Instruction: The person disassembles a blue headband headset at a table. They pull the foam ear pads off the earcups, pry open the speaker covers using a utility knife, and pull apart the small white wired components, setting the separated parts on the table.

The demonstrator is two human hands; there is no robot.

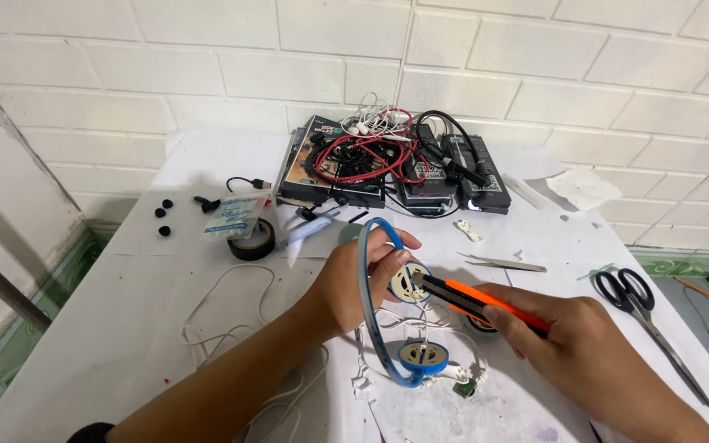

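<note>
Gripping one orange-and-black utility knife [478, 302], the right hand [592, 361] is closed around its handle, the tip touching the upper of two round earpieces on one blue headset [375, 312]. The left hand [363, 275] is closed on the headset's band, holding it upright above the white table [108, 328]. Right of the headset lies one pair of black scissors [638, 308]; just beyond it, one pair of tweezers [506, 263]. Left of the headset sits one roll of black tape [252, 242], with one small plastic bag [235, 215] leaning on it and three black ear tips [162, 216] further left. Behind the headset, against the wall, lies a pile of dark devices tangled with red, black and white cables [387, 160]; I cannot count them.
</note>
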